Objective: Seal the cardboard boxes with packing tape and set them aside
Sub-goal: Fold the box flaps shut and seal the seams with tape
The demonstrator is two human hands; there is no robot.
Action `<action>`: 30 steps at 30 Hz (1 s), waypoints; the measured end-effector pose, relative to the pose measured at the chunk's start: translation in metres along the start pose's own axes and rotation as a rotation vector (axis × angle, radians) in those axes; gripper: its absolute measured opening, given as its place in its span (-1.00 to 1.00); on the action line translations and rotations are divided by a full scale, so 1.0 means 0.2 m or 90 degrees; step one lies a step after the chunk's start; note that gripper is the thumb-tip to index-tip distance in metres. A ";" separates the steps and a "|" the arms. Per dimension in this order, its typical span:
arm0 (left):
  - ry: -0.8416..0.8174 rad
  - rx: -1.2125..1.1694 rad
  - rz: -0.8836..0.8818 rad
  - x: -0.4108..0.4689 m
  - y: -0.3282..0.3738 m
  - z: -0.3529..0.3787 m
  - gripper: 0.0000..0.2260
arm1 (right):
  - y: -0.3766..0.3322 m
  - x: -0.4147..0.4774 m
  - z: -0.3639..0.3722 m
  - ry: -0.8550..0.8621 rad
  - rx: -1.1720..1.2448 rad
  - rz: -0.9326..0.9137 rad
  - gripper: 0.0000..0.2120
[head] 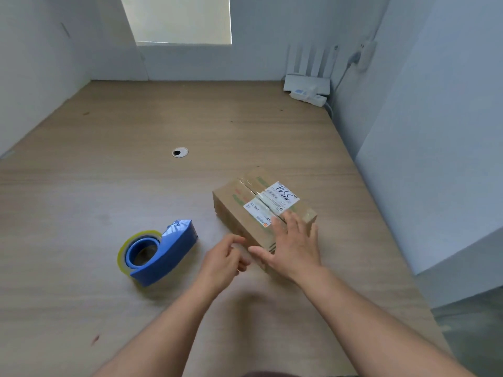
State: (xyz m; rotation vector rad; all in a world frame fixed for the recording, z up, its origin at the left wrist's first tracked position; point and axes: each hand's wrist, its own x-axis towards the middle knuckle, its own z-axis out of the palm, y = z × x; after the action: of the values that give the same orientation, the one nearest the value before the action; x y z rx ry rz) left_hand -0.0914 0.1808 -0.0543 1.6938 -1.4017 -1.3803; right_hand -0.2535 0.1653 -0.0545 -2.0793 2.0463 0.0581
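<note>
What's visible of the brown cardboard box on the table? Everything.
The brown rectangular cardboard box lies flat on the wooden table, flaps closed, clear glossy tape along its top seam. White printed labels with handwritten digits sit on the top. The right hand rests flat on its near end, fingers spread; the left hand is curled at its near corner, contact unclear.

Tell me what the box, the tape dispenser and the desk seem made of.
Box: matte brown cardboard, glossy clear tape along its seam. Tape dispenser: smooth blue plastic, by its moulded shape and sheen. Desk: pale wood grain, probably laminate; solid wood possible.
</note>
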 end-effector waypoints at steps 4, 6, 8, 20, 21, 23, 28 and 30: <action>0.264 0.135 0.062 0.13 0.05 -0.10 -0.76 | 0.07 0.00 -0.02 -0.019 -0.045 -0.069 -0.20; 0.278 0.187 0.110 0.20 0.09 -0.11 -0.61 | 0.14 -0.01 -0.05 -0.026 -0.045 -0.122 -0.24; 0.263 0.232 0.101 0.26 0.13 -0.10 -0.50 | 0.24 -0.01 -0.07 -0.046 -0.052 -0.160 -0.28; 0.138 0.337 -0.085 0.16 0.10 0.00 -0.34 | 0.36 0.16 -0.08 0.020 0.454 0.200 -0.68; 0.131 0.318 -0.080 0.13 0.10 0.00 -0.42 | 0.34 0.17 -0.08 0.019 0.534 0.192 -0.66; 0.109 0.284 -0.087 0.07 0.11 0.01 -0.49 | 0.29 0.18 -0.09 -0.001 0.582 0.149 -0.58; 0.123 0.274 -0.087 0.01 0.05 0.05 -0.43 | 0.17 0.22 -0.11 -0.115 0.495 0.086 -0.14; 0.140 0.264 -0.095 0.01 0.03 0.05 -0.43 | 0.11 0.23 -0.09 -0.131 0.441 0.083 0.08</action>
State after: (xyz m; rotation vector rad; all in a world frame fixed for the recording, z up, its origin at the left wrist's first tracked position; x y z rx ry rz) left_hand -0.1033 0.1797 -0.0540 2.1776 -1.5329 -0.9809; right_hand -0.2772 0.1176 -0.0488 -1.4501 1.7371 -0.3500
